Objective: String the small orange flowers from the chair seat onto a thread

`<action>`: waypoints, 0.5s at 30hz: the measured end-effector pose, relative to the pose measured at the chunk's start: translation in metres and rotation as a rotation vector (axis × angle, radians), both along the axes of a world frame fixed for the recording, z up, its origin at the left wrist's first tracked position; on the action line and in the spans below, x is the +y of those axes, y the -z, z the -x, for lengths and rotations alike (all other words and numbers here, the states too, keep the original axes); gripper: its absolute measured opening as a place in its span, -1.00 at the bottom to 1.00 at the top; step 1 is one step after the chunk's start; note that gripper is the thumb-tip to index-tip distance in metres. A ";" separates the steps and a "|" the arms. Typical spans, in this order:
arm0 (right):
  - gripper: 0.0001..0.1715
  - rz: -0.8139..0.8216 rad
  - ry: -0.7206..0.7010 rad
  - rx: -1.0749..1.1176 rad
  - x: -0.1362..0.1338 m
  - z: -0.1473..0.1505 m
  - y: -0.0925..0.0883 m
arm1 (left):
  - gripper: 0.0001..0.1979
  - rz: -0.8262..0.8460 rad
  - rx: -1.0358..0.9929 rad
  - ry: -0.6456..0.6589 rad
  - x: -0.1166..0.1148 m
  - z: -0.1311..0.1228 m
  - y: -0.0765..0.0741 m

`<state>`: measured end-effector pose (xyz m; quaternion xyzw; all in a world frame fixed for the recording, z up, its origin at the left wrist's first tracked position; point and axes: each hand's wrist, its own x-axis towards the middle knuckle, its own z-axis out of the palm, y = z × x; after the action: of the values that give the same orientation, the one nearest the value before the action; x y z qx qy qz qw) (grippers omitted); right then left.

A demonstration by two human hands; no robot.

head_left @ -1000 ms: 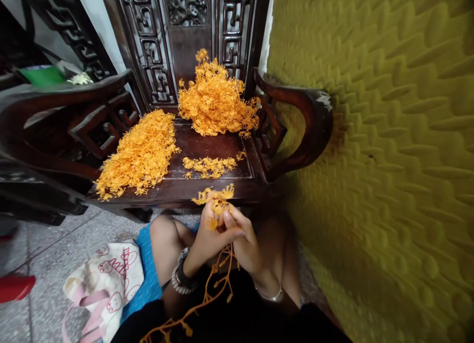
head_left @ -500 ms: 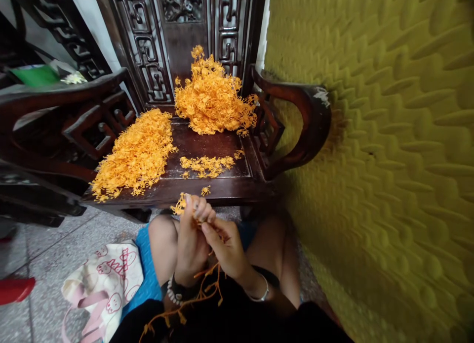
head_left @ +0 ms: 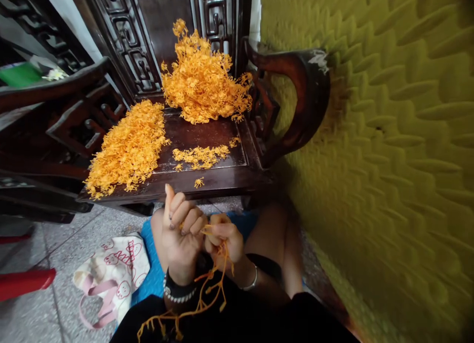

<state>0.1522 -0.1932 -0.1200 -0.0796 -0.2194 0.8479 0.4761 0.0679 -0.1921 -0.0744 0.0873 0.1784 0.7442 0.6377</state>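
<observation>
- Both hands, left hand (head_left: 180, 234) and right hand (head_left: 223, 238), pinching an orange plastic strand (head_left: 207, 288) over the lap, off the chair seat (head_left: 207, 135) front edge.
- Looks like mid pluck-off; next needs a firm twist, then drop near the small pile (head_left: 200, 156).

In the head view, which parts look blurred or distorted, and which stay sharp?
Head view: the yellow wall smears with blur at right; the chair's armrest bends from wide-angle distortion; the orange pile and both hands, left hand and right hand, look fairly sharp.
</observation>
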 end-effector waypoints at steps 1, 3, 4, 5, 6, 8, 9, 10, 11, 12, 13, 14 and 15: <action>-0.48 0.007 0.004 0.053 0.002 -0.001 0.002 | -0.48 -0.016 0.029 -0.039 0.000 -0.004 0.000; -0.49 0.000 0.006 0.155 0.005 -0.002 0.005 | -0.48 -0.076 0.079 -0.096 -0.001 -0.010 0.000; -0.50 -0.016 0.000 0.208 0.006 -0.002 0.007 | -0.48 -0.118 0.087 -0.110 -0.002 -0.012 0.000; -0.52 -0.041 -0.009 0.269 0.008 -0.002 0.008 | -0.49 -0.169 0.075 -0.117 -0.002 -0.014 -0.001; -0.55 -0.070 -0.021 0.329 0.010 -0.001 0.009 | -0.50 -0.226 0.044 -0.115 -0.002 -0.015 -0.002; -0.59 -0.122 -0.036 0.446 0.015 0.003 0.011 | -0.52 -0.344 -0.059 -0.090 0.000 -0.017 -0.003; -0.61 -0.145 -0.036 0.510 0.018 0.006 0.012 | -0.52 -0.414 -0.110 -0.067 0.003 -0.018 -0.003; -0.62 -0.165 -0.037 0.574 0.021 0.009 0.013 | -0.51 -0.485 -0.151 -0.039 0.005 -0.018 -0.003; -0.63 -0.182 -0.033 0.639 0.025 0.011 0.013 | -0.50 -0.549 -0.181 -0.012 0.008 -0.019 -0.002; -0.65 -0.196 -0.026 0.698 0.028 0.014 0.013 | -0.48 -0.596 -0.200 0.010 0.011 -0.020 -0.001; -0.65 -0.207 -0.015 0.747 0.031 0.016 0.012 | -0.47 -0.635 -0.206 0.021 0.014 -0.020 0.001; -0.66 -0.213 0.000 0.775 0.033 0.017 0.013 | -0.46 -0.662 -0.197 0.017 0.015 -0.021 0.003; -0.66 -0.219 0.019 0.782 0.035 0.018 0.013 | -0.44 -0.672 -0.168 -0.002 0.015 -0.021 0.004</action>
<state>0.1345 -0.1586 -0.1333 0.2980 -0.1100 0.7815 0.5369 0.0891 -0.1766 -0.0787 0.2308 -0.1298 0.7665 0.5851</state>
